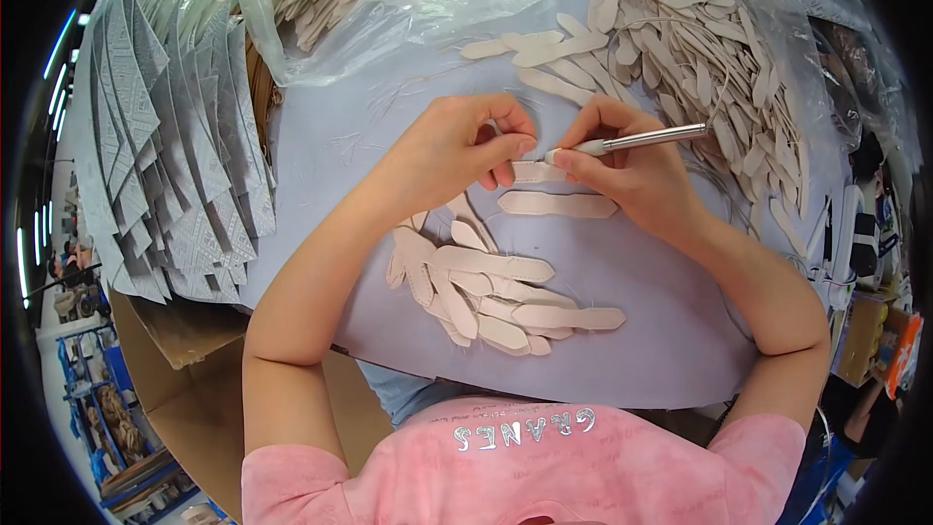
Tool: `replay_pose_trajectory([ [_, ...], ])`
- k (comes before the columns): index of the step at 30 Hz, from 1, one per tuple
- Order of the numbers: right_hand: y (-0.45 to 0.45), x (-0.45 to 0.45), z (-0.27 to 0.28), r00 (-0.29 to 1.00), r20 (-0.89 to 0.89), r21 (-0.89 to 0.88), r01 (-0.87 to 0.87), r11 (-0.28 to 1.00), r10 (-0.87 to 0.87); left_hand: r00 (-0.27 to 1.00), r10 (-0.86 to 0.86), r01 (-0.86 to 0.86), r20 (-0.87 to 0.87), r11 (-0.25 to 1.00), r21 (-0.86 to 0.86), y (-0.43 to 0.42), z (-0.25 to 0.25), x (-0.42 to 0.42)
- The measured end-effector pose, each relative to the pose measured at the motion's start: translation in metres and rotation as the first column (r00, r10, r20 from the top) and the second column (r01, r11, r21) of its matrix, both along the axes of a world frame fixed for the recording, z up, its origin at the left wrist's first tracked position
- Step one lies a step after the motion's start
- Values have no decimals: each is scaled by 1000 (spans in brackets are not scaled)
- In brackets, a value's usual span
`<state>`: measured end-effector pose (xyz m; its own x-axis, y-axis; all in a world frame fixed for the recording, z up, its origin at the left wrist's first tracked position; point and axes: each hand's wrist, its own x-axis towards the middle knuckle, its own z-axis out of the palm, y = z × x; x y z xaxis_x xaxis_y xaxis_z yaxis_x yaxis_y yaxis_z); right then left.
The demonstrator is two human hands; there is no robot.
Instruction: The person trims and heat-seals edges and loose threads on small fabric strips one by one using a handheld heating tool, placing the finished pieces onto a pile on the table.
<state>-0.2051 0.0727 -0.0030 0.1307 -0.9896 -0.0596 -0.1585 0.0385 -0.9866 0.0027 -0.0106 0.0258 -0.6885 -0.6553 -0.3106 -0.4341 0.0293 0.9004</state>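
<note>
My right hand (632, 160) is closed around a slim pen-shaped tool (656, 138) with a silver barrel. Its tip end is near the right end of a beige stitched strap piece (533, 172). My left hand (476, 141) is closed, thumb and forefinger pinched together, with its lower fingers at the strap's left end. Whatever is in that pinch is too small to make out. Just below both hands lies another beige strap piece (557, 204) with pointed ends. Closer to my body is a loose heap of similar strap pieces (486, 287).
A big pile of beige strap pieces (719, 68) covers the back right, with clear plastic bags (437, 5) at the back. Grey patterned sheets (180, 136) hang over the table's left side. Below them stands a cardboard box (185, 389). Loose threads lie on the grey tabletop (671, 331).
</note>
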Motion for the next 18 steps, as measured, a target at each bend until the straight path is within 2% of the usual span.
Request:
replay_pose_trajectory([
  [1,0,-1,-1,1000,-3,-2,7,1000,-7,1000,-7,7,-3,1000,-2,0,0,0],
  [4,0,-1,-4,994,111,-24,6,1000,-3,991,121,-123,-58,992,-34,1,0,0],
  [5,1,-3,-4,994,103,-33,28,999,-25,993,98,-101,-67,994,-42,-1,-2,0],
  [8,1,-6,-3,966,255,-20,32,999,-26,996,50,-76,-68,885,-460,-9,-10,3],
  [10,1,-8,-2,952,303,-66,62,996,-39,995,30,-75,-98,864,-497,-15,-3,3],
  [13,6,-7,6,865,502,-30,3,1000,12,987,33,-116,-156,821,-559,-20,22,-15],
  [14,8,-8,8,866,500,-44,12,999,12,992,-2,-67,-127,845,-531,-20,31,-26],
  [17,15,-5,12,890,421,-156,-121,980,177,996,-47,6,-75,880,-475,-13,67,-64],
  [18,19,-3,14,863,458,-151,-163,975,215,993,-112,119,43,873,-473,-13,77,-77],
])
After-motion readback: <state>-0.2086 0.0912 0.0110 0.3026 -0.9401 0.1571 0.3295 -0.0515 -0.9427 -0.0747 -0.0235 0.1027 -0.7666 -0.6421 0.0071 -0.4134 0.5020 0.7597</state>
